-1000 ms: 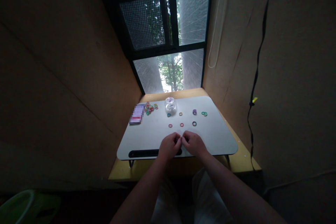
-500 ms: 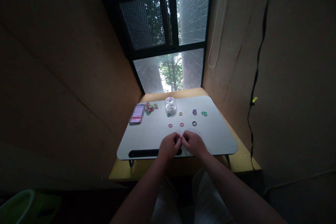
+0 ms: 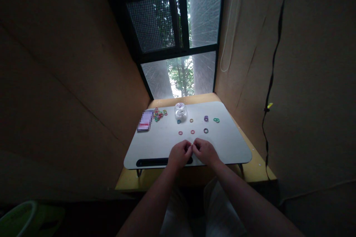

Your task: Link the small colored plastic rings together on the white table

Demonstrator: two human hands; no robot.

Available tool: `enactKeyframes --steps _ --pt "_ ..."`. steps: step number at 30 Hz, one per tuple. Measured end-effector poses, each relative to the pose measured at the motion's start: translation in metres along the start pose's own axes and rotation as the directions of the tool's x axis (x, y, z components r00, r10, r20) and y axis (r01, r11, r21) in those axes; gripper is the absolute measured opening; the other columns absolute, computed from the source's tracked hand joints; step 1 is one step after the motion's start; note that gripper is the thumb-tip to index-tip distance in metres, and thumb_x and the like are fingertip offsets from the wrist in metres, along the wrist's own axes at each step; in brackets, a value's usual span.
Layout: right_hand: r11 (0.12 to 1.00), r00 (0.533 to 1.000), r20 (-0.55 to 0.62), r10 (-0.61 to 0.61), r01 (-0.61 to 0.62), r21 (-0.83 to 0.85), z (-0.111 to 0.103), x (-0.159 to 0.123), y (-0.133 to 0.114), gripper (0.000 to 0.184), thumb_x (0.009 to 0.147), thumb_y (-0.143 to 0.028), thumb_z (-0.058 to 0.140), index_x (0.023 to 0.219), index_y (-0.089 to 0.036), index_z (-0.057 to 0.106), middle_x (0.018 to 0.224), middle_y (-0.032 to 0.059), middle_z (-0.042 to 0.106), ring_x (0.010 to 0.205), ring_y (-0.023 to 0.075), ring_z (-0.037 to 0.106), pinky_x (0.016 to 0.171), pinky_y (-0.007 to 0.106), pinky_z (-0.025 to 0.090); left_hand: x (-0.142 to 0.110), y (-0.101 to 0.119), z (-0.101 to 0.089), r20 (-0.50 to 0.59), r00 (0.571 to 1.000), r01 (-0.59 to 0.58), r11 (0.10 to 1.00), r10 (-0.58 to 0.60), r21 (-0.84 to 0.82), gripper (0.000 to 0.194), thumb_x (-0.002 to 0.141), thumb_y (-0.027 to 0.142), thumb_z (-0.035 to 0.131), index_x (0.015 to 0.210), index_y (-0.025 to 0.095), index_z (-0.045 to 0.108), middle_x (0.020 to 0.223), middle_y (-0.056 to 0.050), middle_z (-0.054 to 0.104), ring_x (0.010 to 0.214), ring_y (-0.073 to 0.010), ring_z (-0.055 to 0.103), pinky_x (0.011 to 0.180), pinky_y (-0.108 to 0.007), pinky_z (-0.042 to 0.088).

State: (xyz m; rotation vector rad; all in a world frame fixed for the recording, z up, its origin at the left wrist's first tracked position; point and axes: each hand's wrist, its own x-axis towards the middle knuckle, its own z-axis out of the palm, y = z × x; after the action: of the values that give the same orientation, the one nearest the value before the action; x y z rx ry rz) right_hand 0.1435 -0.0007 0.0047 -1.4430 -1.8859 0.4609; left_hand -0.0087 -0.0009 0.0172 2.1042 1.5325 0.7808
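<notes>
Rings (image 3: 206,118) unmoved, hands (image 3: 180,154) still together

Coloured rings (image 3: 193,132) on white table (image 3: 228,144)

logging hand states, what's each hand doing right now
Left hand: fingers curled, fingertips meeting the other's; grip contents can't be told.
Right hand: likewise curled, contents hidden.

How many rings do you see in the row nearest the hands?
3: a pink ring at left, a red ring in the middle and a dark ring at right; others may be hidden beneath them.
</notes>
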Motion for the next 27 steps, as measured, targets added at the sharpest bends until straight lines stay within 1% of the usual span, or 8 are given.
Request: enactKeyframes --steps 8,19,27 --pt "1.0 1.0 -0.003 0.001 -0.001 -0.007 -0.0005 0.0001 -0.0004 0.016 0.081 -0.026 0.05 0.067 -0.02 0.054 0.062 -0.0014 0.057 0.057 0.0111 0.048 0.055 0.022 0.029 0.0 -0.0005 0.0002 0.001 1.0 -0.006 1.0 0.006 -0.005 0.018 0.084 0.032 0.049 0.079 0.02 0.06 0.072 0.0 0.063 0.065 -0.012 0.053 0.061 -0.024 0.035" --pt "1.0 1.0 -0.009 -0.011 0.011 -0.028 0.0012 0.0 0.001 0.016 0.081 -0.025 0.05 0.066 -0.019 0.052 0.061 -0.0014 0.056 0.056 0.0109 0.047 0.054 0.023 0.026 -0.0004 -0.0031 0.0016 -0.006 1.0 -0.021 1.0 0.021 -0.021 0.017 0.084 0.033 0.049 0.079 0.019 0.059 0.07 0.002 0.061 0.063 -0.0111 0.052 0.06 -0.023 0.033" --pt "1.0 1.0 -0.014 -0.017 0.017 -0.023 0.0014 0.0 0.0005 0.016 0.081 -0.025 0.049 0.067 -0.019 0.052 0.061 -0.0011 0.056 0.057 0.0112 0.048 0.055 0.023 0.026 -0.0001 -0.0049 0.0022 -0.012 1.0 -0.021 0.999 0.02 -0.027 0.018 0.084 0.033 0.049 0.079 0.019 0.059 0.072 0.001 0.062 0.065 -0.0114 0.052 0.061 -0.024 0.034"
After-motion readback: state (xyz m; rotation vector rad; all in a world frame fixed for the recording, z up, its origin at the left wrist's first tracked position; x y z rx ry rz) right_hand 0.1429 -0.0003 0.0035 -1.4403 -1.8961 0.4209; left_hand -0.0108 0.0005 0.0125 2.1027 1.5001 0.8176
